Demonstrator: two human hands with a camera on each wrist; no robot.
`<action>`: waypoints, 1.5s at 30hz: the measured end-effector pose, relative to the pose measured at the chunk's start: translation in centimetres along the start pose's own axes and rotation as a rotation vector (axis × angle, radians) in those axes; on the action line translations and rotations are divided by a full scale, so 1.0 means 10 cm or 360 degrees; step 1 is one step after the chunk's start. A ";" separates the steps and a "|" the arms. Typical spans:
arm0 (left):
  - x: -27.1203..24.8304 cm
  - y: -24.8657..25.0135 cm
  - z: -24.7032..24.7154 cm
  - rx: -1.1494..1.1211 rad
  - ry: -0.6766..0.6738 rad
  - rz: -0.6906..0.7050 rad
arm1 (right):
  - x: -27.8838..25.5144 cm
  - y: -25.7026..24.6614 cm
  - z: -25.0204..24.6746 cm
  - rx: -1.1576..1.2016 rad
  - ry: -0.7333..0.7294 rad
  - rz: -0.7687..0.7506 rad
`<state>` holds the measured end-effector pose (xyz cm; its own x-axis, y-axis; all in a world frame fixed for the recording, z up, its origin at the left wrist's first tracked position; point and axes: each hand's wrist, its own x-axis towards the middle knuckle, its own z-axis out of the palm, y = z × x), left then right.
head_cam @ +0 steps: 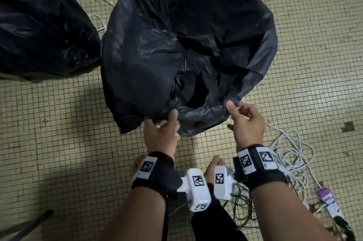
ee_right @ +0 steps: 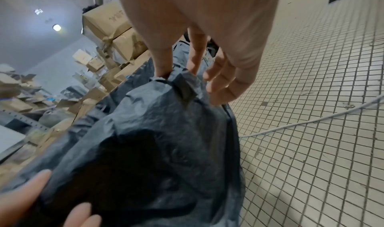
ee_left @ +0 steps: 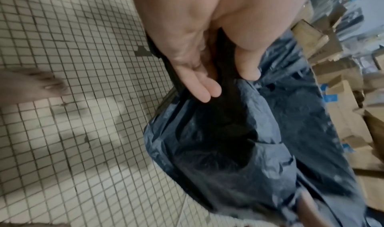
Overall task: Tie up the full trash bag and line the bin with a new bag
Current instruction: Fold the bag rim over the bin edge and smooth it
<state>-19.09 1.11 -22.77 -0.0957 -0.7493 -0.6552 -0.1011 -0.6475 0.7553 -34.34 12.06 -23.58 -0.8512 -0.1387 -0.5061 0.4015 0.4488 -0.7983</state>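
The floor point(head_cam: 59, 122) is small pale mosaic tile, dim and shadowed, with cardboard boxes point(ee_right: 116, 33) stacked untidily along the far wall. A tangle of white cables point(head_cam: 290, 154) and a power strip point(head_cam: 330, 203) lie just beside the person's right side, and bare feet stand close under the wrists.

The new bag point(head_cam: 186, 44) is already draped over the bin, its mouth spread wide across the far rim; the bin itself is hidden under the plastic. The full trash bag point(head_cam: 43, 24) sits on the floor to the left, touching the lined bin; I cannot tell from here whether it is knotted.

The left hand point(head_cam: 161, 130) has its grip closed on a bunched fold of the near edge, thumb on top and fingers point(ee_left: 205, 89) underneath. The right hand point(head_cam: 245, 120) pinches the edge between thumb and forefinger, the other fingers point(ee_right: 224, 82) hanging loose.

The near rim looks like the risk. The film there is slack and crumpled rather than hooked over, so if either grip lets go early it will probably slide into the bin. Pulling hard to stretch it could tear the thin plastic at the right-hand pinch, or drag the far side off its rim. A step back on the right could catch the cables.
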 end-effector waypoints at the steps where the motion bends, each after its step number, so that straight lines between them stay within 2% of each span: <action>1: 0.07 0.05 -0.11 0.0023 0.0003 0.0010 | -0.08 0.02 0.03 -0.0020 -0.0052 0.0002; 5: 0.38 0.30 -0.58 0.0043 0.0153 0.0091 | -0.49 0.15 0.28 -0.0035 -0.0318 0.0035; 8: 0.50 0.39 -0.77 -0.0027 0.0340 0.0149 | -0.72 0.25 0.37 0.0107 -0.0537 0.0209; 11: 0.43 0.35 -0.78 0.0010 0.0483 0.0099 | -0.73 0.27 0.36 0.0283 -0.0384 0.0337; 13: 0.31 0.22 -0.76 0.0163 0.0426 0.0010 | -0.70 0.29 0.36 0.0243 -0.0270 0.0314; 15: 0.17 0.07 -0.73 0.0209 0.0273 -0.0113 | -0.71 0.33 0.35 0.0148 -0.0225 0.0179; 17: 0.06 -0.02 -0.69 -0.0029 0.0153 -0.0238 | -0.73 0.38 0.29 0.0105 -0.0216 0.0017; 19: 0.02 -0.06 -0.66 -0.0333 0.0137 -0.0315 | -0.73 0.41 0.22 0.0193 -0.0248 -0.0053; 22: 0.01 -0.18 -0.70 -0.0493 0.0152 -0.0350 | -0.70 0.53 0.15 0.0354 -0.0201 0.0069; 25: 0.01 -0.32 -0.77 -0.0408 0.0145 -0.0341 | -0.68 0.64 0.15 0.0379 -0.0135 0.0181; 28: 0.00 -0.47 -0.85 -0.0297 0.0398 -0.0325 | -0.63 0.68 0.17 0.0347 -0.0145 0.0238; 30: -0.02 -0.53 -0.87 -0.0285 0.0569 -0.0209 | -0.60 0.69 0.20 0.0317 -0.0162 0.0259; 33: -0.09 -0.61 -0.83 -0.0258 0.0640 -0.0040 | -0.60 0.70 0.22 0.0285 -0.0207 0.0353; 36: -0.08 -0.65 -0.77 -0.0441 0.0577 -0.0046 | -0.66 0.71 0.15 0.0423 -0.0266 0.0448; 41: -0.17 -0.72 -0.75 -0.0480 0.0232 -0.0223 | -0.70 0.75 -0.12 0.0649 -0.0406 0.0647; 45: -0.16 -0.82 -0.77 -0.0169 0.0229 -0.0108 | -0.67 0.80 -0.22 0.0555 -0.0250 0.0605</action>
<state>-10.48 6.58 -27.78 0.0512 -0.7108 -0.7015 0.0031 -0.7023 0.7119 -26.16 18.57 -25.88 -0.5741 -0.1661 -0.8018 0.7825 0.1769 -0.5969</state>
